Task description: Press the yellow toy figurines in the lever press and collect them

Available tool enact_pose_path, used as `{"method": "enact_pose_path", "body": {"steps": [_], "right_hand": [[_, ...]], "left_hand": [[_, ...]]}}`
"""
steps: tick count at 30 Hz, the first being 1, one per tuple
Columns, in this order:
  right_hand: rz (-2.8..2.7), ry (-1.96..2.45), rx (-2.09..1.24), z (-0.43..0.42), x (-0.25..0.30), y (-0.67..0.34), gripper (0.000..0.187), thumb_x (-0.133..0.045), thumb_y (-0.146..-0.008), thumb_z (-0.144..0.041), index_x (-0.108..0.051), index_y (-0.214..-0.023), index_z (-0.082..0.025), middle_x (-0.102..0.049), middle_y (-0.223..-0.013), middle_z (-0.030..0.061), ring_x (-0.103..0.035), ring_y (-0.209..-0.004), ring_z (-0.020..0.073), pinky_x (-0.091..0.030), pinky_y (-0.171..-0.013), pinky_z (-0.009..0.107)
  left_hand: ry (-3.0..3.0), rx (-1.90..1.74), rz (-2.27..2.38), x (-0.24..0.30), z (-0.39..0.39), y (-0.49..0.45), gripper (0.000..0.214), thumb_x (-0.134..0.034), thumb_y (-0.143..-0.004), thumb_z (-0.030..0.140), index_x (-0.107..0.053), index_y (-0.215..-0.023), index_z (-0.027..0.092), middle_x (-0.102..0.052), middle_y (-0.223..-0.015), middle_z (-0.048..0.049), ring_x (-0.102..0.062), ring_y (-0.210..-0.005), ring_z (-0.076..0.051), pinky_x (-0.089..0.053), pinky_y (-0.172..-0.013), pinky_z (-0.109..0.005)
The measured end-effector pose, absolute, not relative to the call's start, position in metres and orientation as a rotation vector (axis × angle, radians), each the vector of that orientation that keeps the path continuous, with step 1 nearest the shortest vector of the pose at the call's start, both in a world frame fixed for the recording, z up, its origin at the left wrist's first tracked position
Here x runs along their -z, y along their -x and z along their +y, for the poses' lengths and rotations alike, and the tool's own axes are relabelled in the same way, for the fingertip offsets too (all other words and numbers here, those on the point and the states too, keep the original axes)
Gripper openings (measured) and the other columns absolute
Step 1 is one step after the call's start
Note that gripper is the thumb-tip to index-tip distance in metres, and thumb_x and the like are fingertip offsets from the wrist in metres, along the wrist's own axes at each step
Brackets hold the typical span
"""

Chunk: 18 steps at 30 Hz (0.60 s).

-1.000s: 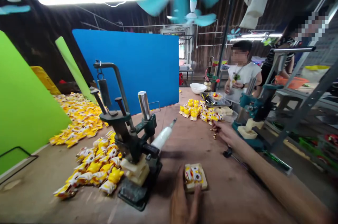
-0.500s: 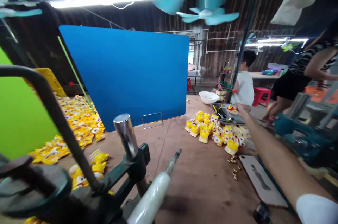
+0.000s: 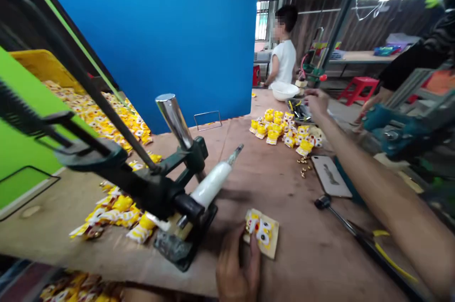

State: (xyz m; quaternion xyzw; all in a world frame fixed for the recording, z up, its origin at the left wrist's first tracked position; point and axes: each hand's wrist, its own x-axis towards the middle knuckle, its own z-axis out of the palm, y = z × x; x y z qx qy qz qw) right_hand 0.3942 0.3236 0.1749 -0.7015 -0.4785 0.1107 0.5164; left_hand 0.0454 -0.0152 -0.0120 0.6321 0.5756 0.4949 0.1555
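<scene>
My left hand [image 3: 235,268] is at the near table edge. Its fingers pinch the left side of a yellow toy face [image 3: 260,231] that lies on a small pale block [image 3: 270,245]. My right arm stretches far across the table. My right hand [image 3: 315,101] hovers over a dark tray of small parts [image 3: 297,108], fingers curled down; what they hold is hidden. A dark green hand press [image 3: 170,193] with a white-wrapped lever [image 3: 212,182] and a chrome post [image 3: 174,119] stands just left of my left hand.
Yellow toy pieces lie in heaps at left [image 3: 117,209], far left [image 3: 95,114] and beside the tray [image 3: 284,129]. Small brass bits [image 3: 304,167], a flat pale plate [image 3: 331,176], a black-headed tool [image 3: 337,216], a white bowl [image 3: 284,89], a blue board [image 3: 159,32]. A person in white stands beyond.
The camera has tipped back down, so my left hand and the toy face on the block show again. My right hand has stayed out at the tray.
</scene>
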Motion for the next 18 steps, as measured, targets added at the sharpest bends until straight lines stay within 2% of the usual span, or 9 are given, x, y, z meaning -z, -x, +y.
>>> {"method": "enact_pose_path", "body": {"steps": [2,5,8,10,12,14,16,18], "right_hand": [[-1.352,1.566,-0.341,0.271,-0.17,-0.355,0.037,-0.056,-0.106,-0.016,-0.074,-0.133,-0.001,-0.08,-0.127,0.0184,-0.069,-0.09,0.0105,-0.052,-0.087,0.026],[-1.756,1.359,-0.454,0.159,-0.135,-0.308,0.022,-0.07,-0.103,-0.026,-0.082,-0.119,-0.02,-0.082,-0.117,0.0061,-0.075,-0.099,0.0187,-0.058,-0.092,0.031],[-1.919,1.334,-0.591,0.048,-0.08,-0.275,0.033,-0.066,-0.108,-0.043,-0.075,-0.137,-0.029,-0.079,-0.133,0.0067,-0.075,-0.117,0.0262,-0.062,-0.103,0.043],[-1.871,1.393,-0.669,-0.001,-0.045,-0.26,0.048,-0.07,-0.105,-0.049,-0.066,-0.149,-0.031,-0.072,-0.148,0.0081,-0.07,-0.134,0.0301,-0.058,-0.117,0.05],[-1.85,1.39,-0.696,-0.025,-0.018,-0.251,0.059,-0.071,-0.104,-0.049,-0.058,-0.158,-0.029,-0.063,-0.161,0.0101,-0.06,-0.15,0.0319,-0.049,-0.128,0.056],[-1.864,1.365,-0.686,-0.029,-0.006,-0.253,0.06,-0.067,-0.105,-0.045,-0.054,-0.161,-0.027,-0.059,-0.165,0.0119,-0.055,-0.155,0.0316,-0.045,-0.132,0.057],[-1.92,1.397,-0.664,-0.025,-0.011,-0.263,0.057,-0.065,-0.106,-0.042,-0.055,-0.161,-0.028,-0.062,-0.162,0.0108,-0.058,-0.152,0.0307,-0.047,-0.13,0.055],[-1.998,1.455,-0.631,-0.021,-0.027,-0.279,0.058,-0.073,-0.102,-0.045,-0.061,-0.157,-0.033,-0.069,-0.154,0.0074,-0.064,-0.145,0.0308,-0.051,-0.126,0.052]], "left_hand": [[-1.938,-1.488,1.548,0.013,-0.006,-0.046,0.023,-0.072,-0.102,0.026,-0.076,-0.124,0.021,-0.084,-0.112,-0.0106,-0.083,-0.098,-0.024,-0.069,-0.089,-0.037],[-1.922,-1.525,1.467,0.009,0.003,-0.051,0.017,-0.069,-0.103,0.024,-0.075,-0.119,0.022,-0.083,-0.111,-0.0086,-0.081,-0.1,-0.023,-0.067,-0.092,-0.037],[-1.847,-1.582,1.465,0.007,0.003,-0.059,0.015,-0.065,-0.105,0.024,-0.073,-0.117,0.021,-0.081,-0.112,-0.0087,-0.078,-0.102,-0.023,-0.064,-0.093,-0.036],[-1.832,-1.595,1.556,0.008,-0.001,-0.066,0.012,-0.063,-0.105,0.025,-0.073,-0.111,0.02,-0.08,-0.106,-0.0087,-0.076,-0.097,-0.023,-0.061,-0.09,-0.037],[-1.827,-1.575,1.66,0.01,-0.006,-0.074,0.013,-0.061,-0.106,0.027,-0.072,-0.104,0.02,-0.078,-0.101,-0.0091,-0.073,-0.094,-0.025,-0.058,-0.09,-0.039],[-1.789,-1.54,1.718,0.01,-0.013,-0.082,0.013,-0.06,-0.107,0.029,-0.069,-0.105,0.02,-0.076,-0.101,-0.01,-0.071,-0.096,-0.027,-0.056,-0.09,-0.041],[-1.729,-1.502,1.722,0.01,-0.021,-0.091,0.012,-0.058,-0.107,0.029,-0.066,-0.106,0.02,-0.073,-0.102,-0.0109,-0.069,-0.097,-0.029,-0.055,-0.09,-0.043],[-1.669,-1.456,1.682,0.01,-0.026,-0.098,0.011,-0.058,-0.106,0.031,-0.064,-0.105,0.022,-0.071,-0.101,-0.011,-0.068,-0.097,-0.03,-0.054,-0.09,-0.045]]}}
